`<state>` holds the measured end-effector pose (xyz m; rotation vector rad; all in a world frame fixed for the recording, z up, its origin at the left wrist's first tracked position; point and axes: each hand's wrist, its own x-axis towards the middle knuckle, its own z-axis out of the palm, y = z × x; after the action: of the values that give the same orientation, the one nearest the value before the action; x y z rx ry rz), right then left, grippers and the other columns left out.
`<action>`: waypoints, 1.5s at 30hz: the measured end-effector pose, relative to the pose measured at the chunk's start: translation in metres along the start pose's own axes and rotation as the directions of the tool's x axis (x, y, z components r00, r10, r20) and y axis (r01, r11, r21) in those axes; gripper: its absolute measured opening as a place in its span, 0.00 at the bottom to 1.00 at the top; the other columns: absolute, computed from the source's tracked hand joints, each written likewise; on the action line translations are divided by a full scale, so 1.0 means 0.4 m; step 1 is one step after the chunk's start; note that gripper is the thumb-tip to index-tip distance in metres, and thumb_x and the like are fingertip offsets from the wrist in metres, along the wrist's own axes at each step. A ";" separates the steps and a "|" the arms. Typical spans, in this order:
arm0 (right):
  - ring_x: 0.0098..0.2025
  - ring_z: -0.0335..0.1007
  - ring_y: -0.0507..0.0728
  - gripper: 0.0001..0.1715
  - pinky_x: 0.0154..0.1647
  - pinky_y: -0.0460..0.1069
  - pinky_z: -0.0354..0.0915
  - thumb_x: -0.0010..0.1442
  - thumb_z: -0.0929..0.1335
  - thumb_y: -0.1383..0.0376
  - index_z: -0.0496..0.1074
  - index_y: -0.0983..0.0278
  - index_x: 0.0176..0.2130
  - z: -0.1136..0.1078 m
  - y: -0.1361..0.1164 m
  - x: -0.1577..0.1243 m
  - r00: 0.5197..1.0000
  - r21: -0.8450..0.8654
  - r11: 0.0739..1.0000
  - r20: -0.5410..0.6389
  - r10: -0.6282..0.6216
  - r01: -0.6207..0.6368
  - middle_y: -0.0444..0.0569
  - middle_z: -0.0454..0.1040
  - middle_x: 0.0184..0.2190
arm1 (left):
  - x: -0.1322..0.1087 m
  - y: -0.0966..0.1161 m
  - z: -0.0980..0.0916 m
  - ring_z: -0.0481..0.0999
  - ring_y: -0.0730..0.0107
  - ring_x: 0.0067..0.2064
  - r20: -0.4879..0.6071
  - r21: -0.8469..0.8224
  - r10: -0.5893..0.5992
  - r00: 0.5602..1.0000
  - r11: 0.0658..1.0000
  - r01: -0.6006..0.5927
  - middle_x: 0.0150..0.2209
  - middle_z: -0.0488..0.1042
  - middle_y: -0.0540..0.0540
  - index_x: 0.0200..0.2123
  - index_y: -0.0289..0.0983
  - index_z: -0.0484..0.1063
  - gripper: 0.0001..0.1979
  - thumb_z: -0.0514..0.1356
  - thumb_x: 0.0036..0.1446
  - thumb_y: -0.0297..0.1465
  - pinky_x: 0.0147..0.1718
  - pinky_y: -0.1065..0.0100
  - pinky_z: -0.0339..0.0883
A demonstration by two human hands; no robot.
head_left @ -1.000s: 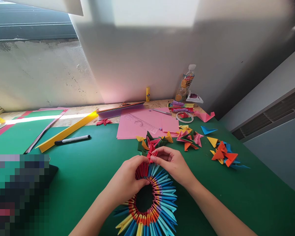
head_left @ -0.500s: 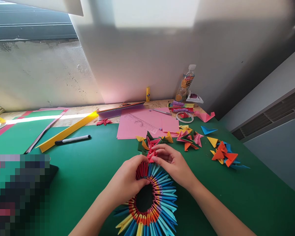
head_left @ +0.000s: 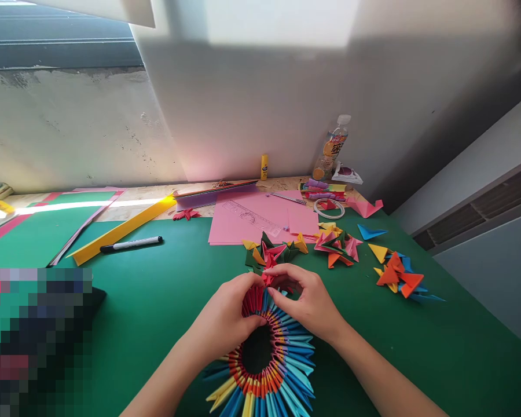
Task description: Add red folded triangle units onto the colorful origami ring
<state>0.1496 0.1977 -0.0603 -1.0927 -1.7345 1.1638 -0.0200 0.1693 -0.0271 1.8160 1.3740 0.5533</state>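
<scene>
A ring of interlocked folded paper pieces [head_left: 293,344], in blue, yellow, orange and red, lies on the green table top. My left hand [head_left: 228,313] grips its upper left part, thumb in the central hole and fingers over the red section. At the ring's top edge, my right hand [head_left: 306,298] has thumb and index finger curled close around a red folded paper piece [head_left: 269,276]; the exact contact is partly hidden by the fingers. Just beyond the hands is a pile of red, yellow and dark green folded pieces [head_left: 272,250].
More folded pieces lie right in a mixed pile [head_left: 336,243] and an orange-blue pile [head_left: 402,275]. Pink sheets [head_left: 226,231] carry a clear ruler [head_left: 254,217]. A marker [head_left: 132,244], yellow strip [head_left: 124,229], glue stick [head_left: 264,167], tape ring [head_left: 329,215] and bottle [head_left: 332,147] sit around.
My right hand's fingertips have moved slightly down toward the ring's top edge. My left hand keeps its grip on the ring. The whole view has shifted a little.
</scene>
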 end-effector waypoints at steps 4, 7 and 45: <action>0.34 0.74 0.55 0.11 0.37 0.49 0.71 0.50 0.66 0.70 0.71 0.64 0.38 0.004 -0.005 -0.002 1.000 0.006 1.000 -0.016 0.013 -0.013 0.48 0.75 0.32 | 0.000 0.001 -0.001 0.71 0.63 0.40 0.002 -0.009 0.002 1.000 1.000 -0.002 0.40 0.73 0.48 0.40 0.40 0.67 0.17 0.63 0.45 0.25 0.39 0.65 0.63; 0.34 0.74 0.56 0.10 0.38 0.50 0.71 0.50 0.66 0.70 0.71 0.63 0.36 0.008 -0.007 -0.002 0.999 0.011 1.000 -0.034 0.016 -0.016 0.48 0.74 0.31 | 0.000 0.001 -0.001 0.71 0.62 0.41 0.002 -0.018 0.008 1.000 1.000 -0.008 0.41 0.73 0.48 0.40 0.40 0.67 0.17 0.63 0.45 0.25 0.40 0.64 0.63; 0.40 0.72 0.56 0.08 0.42 0.49 0.67 0.59 0.63 0.66 0.71 0.63 0.34 -0.009 -0.017 -0.001 0.999 -0.014 1.000 0.047 -0.023 0.024 0.50 0.75 0.36 | -0.002 0.000 0.001 0.70 0.66 0.40 0.005 -0.029 0.007 1.000 1.000 -0.007 0.39 0.72 0.50 0.40 0.39 0.67 0.18 0.64 0.44 0.23 0.39 0.67 0.61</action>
<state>0.1515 0.1968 -0.0528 -1.0588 -1.7893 1.1726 -0.0200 0.1685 -0.0274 1.7987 1.3501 0.5693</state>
